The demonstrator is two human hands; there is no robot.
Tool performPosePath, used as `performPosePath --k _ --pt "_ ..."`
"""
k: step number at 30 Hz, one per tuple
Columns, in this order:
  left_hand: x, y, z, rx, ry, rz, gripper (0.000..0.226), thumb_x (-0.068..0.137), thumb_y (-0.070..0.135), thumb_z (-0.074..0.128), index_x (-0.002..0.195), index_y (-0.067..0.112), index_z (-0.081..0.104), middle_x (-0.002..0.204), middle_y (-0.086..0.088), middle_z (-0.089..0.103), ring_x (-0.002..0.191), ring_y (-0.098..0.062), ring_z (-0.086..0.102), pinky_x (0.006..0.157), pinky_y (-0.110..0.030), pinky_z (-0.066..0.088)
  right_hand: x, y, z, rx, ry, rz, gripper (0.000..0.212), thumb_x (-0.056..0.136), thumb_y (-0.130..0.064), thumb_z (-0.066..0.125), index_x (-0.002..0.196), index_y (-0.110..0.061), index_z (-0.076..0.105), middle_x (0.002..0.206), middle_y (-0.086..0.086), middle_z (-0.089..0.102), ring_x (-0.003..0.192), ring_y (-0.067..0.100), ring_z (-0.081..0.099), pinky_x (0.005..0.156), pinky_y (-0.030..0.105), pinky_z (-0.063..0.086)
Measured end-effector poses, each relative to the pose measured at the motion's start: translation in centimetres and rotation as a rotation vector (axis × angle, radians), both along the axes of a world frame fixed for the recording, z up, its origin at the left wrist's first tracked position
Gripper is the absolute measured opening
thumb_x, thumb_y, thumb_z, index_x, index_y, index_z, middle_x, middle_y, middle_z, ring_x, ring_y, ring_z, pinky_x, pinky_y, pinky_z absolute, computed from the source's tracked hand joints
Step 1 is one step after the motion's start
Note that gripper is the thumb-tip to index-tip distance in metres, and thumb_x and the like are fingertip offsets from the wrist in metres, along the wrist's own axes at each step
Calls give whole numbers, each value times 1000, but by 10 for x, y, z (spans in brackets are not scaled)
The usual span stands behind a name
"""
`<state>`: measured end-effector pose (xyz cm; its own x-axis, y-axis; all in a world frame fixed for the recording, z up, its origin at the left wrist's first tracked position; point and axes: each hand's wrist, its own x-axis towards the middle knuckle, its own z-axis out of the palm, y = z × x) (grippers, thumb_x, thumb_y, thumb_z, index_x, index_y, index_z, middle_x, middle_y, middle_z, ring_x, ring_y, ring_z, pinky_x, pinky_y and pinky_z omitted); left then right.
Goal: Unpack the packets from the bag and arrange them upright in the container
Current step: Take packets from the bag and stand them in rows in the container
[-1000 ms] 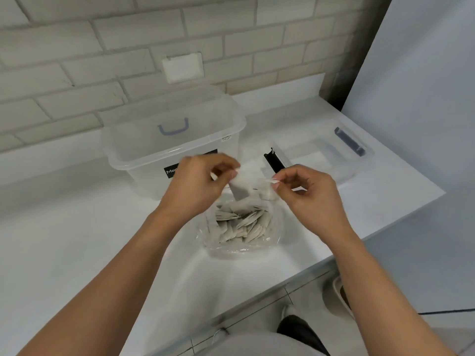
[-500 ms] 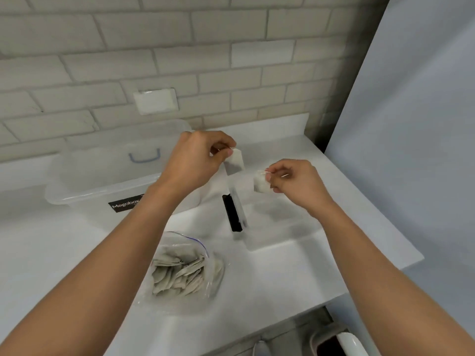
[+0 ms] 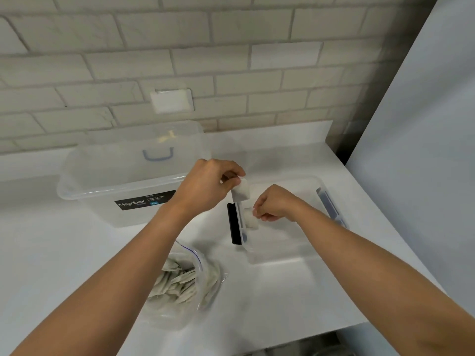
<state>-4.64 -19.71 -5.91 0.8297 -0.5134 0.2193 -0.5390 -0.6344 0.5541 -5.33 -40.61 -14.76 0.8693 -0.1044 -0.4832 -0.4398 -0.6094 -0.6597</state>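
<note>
A clear zip bag (image 3: pixel 195 283) full of several pale packets lies on the white counter, near my left forearm. My left hand (image 3: pixel 205 186) pinches one white packet (image 3: pixel 241 192) by its top edge, hanging upright. My right hand (image 3: pixel 272 204) pinches a second white packet (image 3: pixel 250 220) just below and to the right of the first. Both hands hover over the left end of a shallow clear container (image 3: pixel 280 255) with a black clip (image 3: pixel 233 223).
A large clear Megabox tub (image 3: pixel 123 183) with a blue handle stands at the back left against the brick wall. A white panel (image 3: pixel 424 150) rises at the right. The counter's front edge (image 3: pixel 282 343) runs just below my arms.
Both hands have lifted a packet each out of the bag and carried them right, over the shallow container. My right hand has dropped lower toward its left end.
</note>
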Motion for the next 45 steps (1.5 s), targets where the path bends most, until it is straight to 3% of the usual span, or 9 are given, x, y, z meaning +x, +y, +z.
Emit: performPosePath --k 11,15,19,22,25,28,32,36,45 --pt "7 7 -16 -43 37 -44 17 94 15 69 107 22 77 91 7 77 84 -10 68 83 -24 52 9 14 -25 -100 -76 -195 8 78 -12 85 79 -10 77 75 6 76 74 19 76 82 37 63" --pt "6 5 -20 -53 26 -50 15 93 17 69 104 24 77 90 11 76 81 -9 68 81 -29 55 3 4 -14 -196 -29 -131 19 79 -24 84 90 -12 75 80 5 77 80 19 76 88 40 60" --pt "6 -1 -23 -77 16 -52 14 93 18 70 105 23 77 90 9 77 78 -7 66 78 -17 52 -20 -16 22 36 -142 -205 28 81 -11 81 109 -11 75 90 5 78 81 20 77 86 38 62" --pt "4 -10 -23 -87 14 -67 16 93 18 70 107 22 76 92 7 77 78 -3 62 74 -5 43 -47 -13 61 242 -303 -113 40 84 -9 79 121 -22 71 99 -3 77 89 17 74 84 30 62" --pt "2 -19 -20 -93 20 -103 14 93 17 70 105 22 75 91 7 77 78 -5 65 76 -15 49 -62 -3 80 333 -368 -60 36 84 -12 81 118 -22 74 99 -1 76 85 17 75 79 25 61" --pt "1 -24 -21 -91 28 -122 13 93 18 70 105 20 73 90 6 77 80 -6 67 79 -21 53 -60 -2 74 245 -423 -108 16 88 -12 78 103 -16 78 83 4 77 78 18 75 75 24 62" --pt "2 -17 -35 -51 44 -54 33 92 34 71 123 23 67 122 7 69 106 -9 65 92 -27 53 -47 -7 48 181 -394 -151 6 87 -14 78 91 -18 78 77 3 77 76 17 75 75 27 62" --pt "-5 0 -56 187 197 -67 85 81 63 71 152 26 42 160 8 35 145 -14 35 116 -31 33 -27 -8 19 125 -291 -89 7 86 -8 77 92 -11 77 77 7 77 79 20 76 77 31 63" --pt "-5 4 -69 244 259 -132 92 82 64 70 157 25 34 166 14 20 151 -9 24 120 -29 24 4 0 -25 -135 -139 43 8 84 0 73 85 -7 77 78 9 77 72 21 76 79 37 64"
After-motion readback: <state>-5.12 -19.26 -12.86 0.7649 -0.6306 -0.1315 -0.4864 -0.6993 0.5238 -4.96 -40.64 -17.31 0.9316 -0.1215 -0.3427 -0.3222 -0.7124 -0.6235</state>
